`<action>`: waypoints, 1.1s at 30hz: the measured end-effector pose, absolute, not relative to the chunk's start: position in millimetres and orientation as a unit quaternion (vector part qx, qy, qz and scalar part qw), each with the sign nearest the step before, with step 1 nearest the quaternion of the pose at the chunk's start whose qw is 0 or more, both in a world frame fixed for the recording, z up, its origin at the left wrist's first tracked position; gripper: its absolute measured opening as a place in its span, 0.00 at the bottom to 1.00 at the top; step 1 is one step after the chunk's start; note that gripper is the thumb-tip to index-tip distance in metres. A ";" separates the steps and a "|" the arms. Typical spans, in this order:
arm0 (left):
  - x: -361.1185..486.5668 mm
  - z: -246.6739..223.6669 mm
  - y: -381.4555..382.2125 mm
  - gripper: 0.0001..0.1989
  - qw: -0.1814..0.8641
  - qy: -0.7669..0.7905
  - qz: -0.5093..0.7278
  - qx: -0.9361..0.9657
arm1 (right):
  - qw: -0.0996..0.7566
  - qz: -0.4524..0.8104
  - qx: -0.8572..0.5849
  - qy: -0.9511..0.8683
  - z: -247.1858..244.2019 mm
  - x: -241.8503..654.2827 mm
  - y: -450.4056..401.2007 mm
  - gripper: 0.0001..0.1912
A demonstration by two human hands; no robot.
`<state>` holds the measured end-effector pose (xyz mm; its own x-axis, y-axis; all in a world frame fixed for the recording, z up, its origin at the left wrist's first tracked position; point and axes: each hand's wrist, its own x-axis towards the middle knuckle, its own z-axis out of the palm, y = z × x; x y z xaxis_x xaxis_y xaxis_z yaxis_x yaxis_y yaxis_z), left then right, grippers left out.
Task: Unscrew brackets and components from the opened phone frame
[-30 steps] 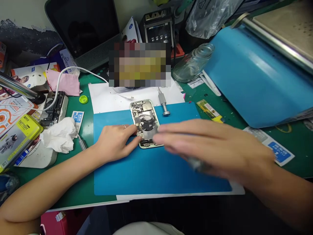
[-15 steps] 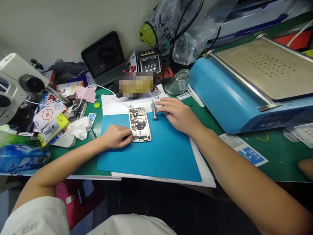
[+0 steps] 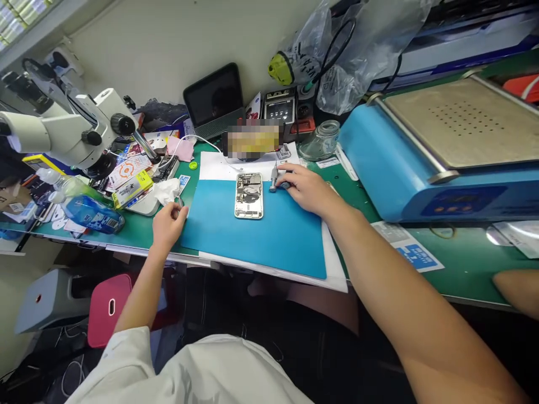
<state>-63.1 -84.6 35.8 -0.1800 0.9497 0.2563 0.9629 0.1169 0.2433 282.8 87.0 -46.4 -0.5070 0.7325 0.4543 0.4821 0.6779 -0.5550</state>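
Note:
An opened phone (image 3: 249,196), its inner boards and parts exposed, lies on the blue mat (image 3: 252,241). Just right of it, my right hand (image 3: 305,188) rests with bent fingers closed at a small grey screwdriver (image 3: 273,178). A second dark-tipped tool (image 3: 285,185) shows partly under those fingers. At the mat's left edge my left hand (image 3: 168,221) has thumb and fingers pinched on a slim grey tool (image 3: 181,201), mostly hidden by the hand. A crumpled white tissue (image 3: 167,192) sits right behind it.
A microscope (image 3: 96,132) stands at the left, above boxes and a blue bottle (image 3: 93,213). Behind the mat are a blurred-out screen (image 3: 254,140), a dark tablet (image 3: 214,95) and a glass jar (image 3: 320,141). A large blue heating plate (image 3: 379,168) fills the right.
My left hand has left the phone's edge and moved left to the slim tool by the tissue. The right hand stays by the screwdriver. The view has shifted left.

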 end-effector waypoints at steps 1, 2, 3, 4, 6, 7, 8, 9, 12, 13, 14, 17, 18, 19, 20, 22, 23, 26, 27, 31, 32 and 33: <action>-65.3 32.6 -89.9 0.16 0.021 -0.772 -0.169 -0.613 | 0.345 0.186 -0.354 -0.849 -47.3 281.6 87.1 0.15; -66.0 29.6 -93.3 0.16 0.021 -0.791 -0.158 -0.590 | 0.345 0.191 -0.352 -0.849 -48.5 280.4 87.0 0.15; -65.2 27.1 -94.8 0.16 0.018 -0.806 -0.146 -0.574 | 0.346 0.194 -0.351 -0.848 -49.9 279.1 86.8 0.15; -63.5 25.1 -94.8 0.17 0.013 -0.816 -0.133 -0.562 | 0.348 0.197 -0.351 -0.847 -51.3 278.0 86.5 0.15; -59.1 23.3 -92.1 0.18 0.001 -0.829 -0.109 -0.548 | 0.352 0.201 -0.352 -0.844 -53.7 276.0 85.2 0.15; -57.1 23.4 -90.3 0.17 -0.006 -0.834 -0.099 -0.543 | 0.354 0.202 -0.352 -0.843 -54.3 275.3 84.4 0.15; -55.5 23.9 -88.6 0.17 -0.013 -0.837 -0.090 -0.540 | 0.356 0.203 -0.352 -0.842 -54.4 274.7 83.7 0.15; -54.3 24.8 -87.6 0.16 -0.018 -0.839 -0.083 -0.538 | 0.358 0.202 -0.351 -0.841 -54.0 274.3 83.0 0.16; -51.2 27.6 -89.1 0.15 -0.020 -0.841 -0.078 -0.535 | 0.365 0.197 -0.350 -0.840 -50.7 273.3 81.5 0.17; -50.0 28.2 -91.0 0.14 -0.017 -0.841 -0.081 -0.535 | 0.367 0.195 -0.350 -0.840 -49.5 272.9 81.2 0.18; -48.4 28.5 -93.4 0.14 -0.013 -0.840 -0.086 -0.536 | 0.367 0.192 -0.351 -0.840 -48.6 272.4 80.9 0.19; -41.5 28.1 -100.1 0.14 -0.003 -0.833 -0.104 -0.544 | 0.361 0.185 -0.350 -0.844 -47.9 271.1 80.0 0.19; -38.4 27.4 -101.2 0.14 0.000 -0.828 -0.112 -0.549 | 0.357 0.183 -0.349 -0.847 -48.4 270.8 79.8 0.18; -35.1 26.6 -101.5 0.14 0.002 -0.824 -0.119 -0.555 | 0.353 0.181 -0.348 -0.849 -49.1 270.8 79.8 0.17; -31.5 25.6 -100.7 0.14 0.003 -0.818 -0.125 -0.561 | 0.350 0.180 -0.346 -0.852 -49.8 271.0 79.9 0.17; -24.2 23.4 -97.0 0.14 0.000 -0.805 -0.136 -0.577 | 0.348 0.179 -0.343 -0.854 -51.1 271.9 80.4 0.15; -20.7 22.3 -94.5 0.13 -0.003 -0.799 -0.139 -0.585 | 0.349 0.179 -0.341 -0.854 -51.5 272.4 80.7 0.14; -12.7 19.3 -88.8 0.09 -0.009 -0.785 -0.148 -0.602 | 0.355 0.183 -0.335 -0.853 -51.3 273.9 80.9 0.12; -10.8 18.3 -88.4 0.08 -0.008 -0.782 -0.151 -0.605 | 0.357 0.184 -0.334 -0.852 -50.9 274.2 80.8 0.11; -6.1 14.3 -92.4 0.06 0.002 -0.768 -0.153 -0.622 | 0.366 0.189 -0.335 -0.847 -49.0 274.6 80.0 0.10; -5.5 13.5 -93.4 0.05 0.003 -0.762 -0.151 -0.630 | 0.368 0.190 -0.336 -0.846 -48.6 274.6 80.0 0.10; -5.0 13.0 -93.6 0.04 0.002 -0.755 -0.149 -0.639 | 0.369 0.190 -0.336 -0.845 -48.2 274.6 80.1 0.10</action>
